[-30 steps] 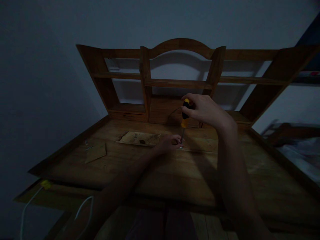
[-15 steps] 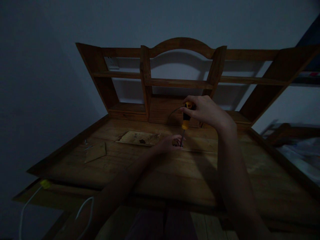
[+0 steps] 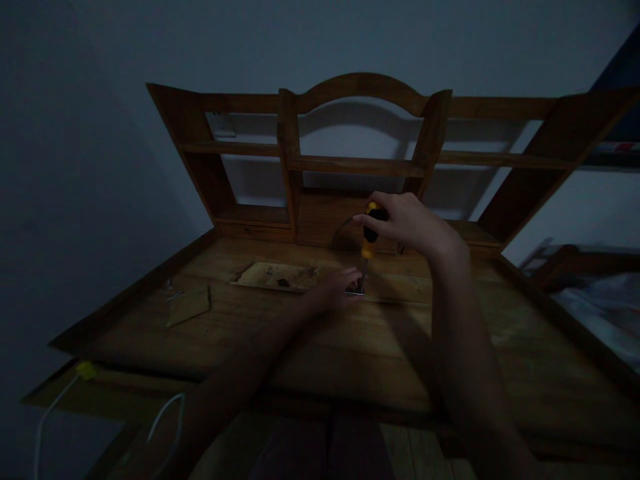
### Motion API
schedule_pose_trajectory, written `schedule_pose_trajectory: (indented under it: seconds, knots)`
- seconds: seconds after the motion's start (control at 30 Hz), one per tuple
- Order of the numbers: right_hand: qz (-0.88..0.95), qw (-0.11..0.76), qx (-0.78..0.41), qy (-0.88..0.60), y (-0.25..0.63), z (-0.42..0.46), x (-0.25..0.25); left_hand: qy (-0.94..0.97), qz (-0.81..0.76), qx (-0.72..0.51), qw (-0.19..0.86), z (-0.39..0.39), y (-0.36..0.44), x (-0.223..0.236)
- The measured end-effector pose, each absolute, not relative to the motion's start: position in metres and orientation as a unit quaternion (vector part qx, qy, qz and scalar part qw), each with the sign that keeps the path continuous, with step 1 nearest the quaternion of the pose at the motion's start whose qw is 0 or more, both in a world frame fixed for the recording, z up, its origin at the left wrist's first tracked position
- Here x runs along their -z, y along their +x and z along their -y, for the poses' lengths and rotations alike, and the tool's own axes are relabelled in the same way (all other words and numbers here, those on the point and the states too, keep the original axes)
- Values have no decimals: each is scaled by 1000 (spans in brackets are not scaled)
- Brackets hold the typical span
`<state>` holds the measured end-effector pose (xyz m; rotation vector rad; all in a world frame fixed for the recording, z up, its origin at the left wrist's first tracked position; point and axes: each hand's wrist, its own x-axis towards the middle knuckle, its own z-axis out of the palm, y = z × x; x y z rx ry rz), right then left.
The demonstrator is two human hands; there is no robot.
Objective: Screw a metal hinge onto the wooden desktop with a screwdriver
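Note:
My right hand (image 3: 400, 217) is closed round the black and yellow handle of a screwdriver (image 3: 369, 250), high above the desktop. The screwdriver stands nearly upright, its shaft pointing down. At its tip lies a small shiny metal piece (image 3: 356, 293), too dim to name more closely. My left hand (image 3: 337, 288) rests low at the desktop, thumb and fingers curled about this metal piece beside the shaft. To the left of that hand lies a pale wooden board (image 3: 267, 275) with dark, worn patches.
The wooden desk (image 3: 320, 340) carries a shelf unit (image 3: 353, 163) along its back. A flat brown piece (image 3: 189, 305) and small metal bits (image 3: 171, 285) lie on the left. A white cable (image 3: 43, 420) with a yellow end (image 3: 86, 370) hangs at the front left edge.
The screwdriver and my right hand have shifted slightly left, with the handle turned a little. More of the shiny metal piece shows beneath my left fingers.

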<state>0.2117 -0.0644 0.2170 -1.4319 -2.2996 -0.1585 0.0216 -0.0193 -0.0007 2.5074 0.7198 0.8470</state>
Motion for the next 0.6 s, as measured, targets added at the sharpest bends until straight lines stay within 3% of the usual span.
schedule_pose_trajectory:
  seconds: [0.2, 0.6]
  knots:
    - [834, 205, 48, -511, 212, 65, -219, 906, -277, -287, 142, 23, 21, -2]
    - [823, 201, 27, -531, 210, 67, -218, 910, -254, -289, 154, 25, 20, -6]
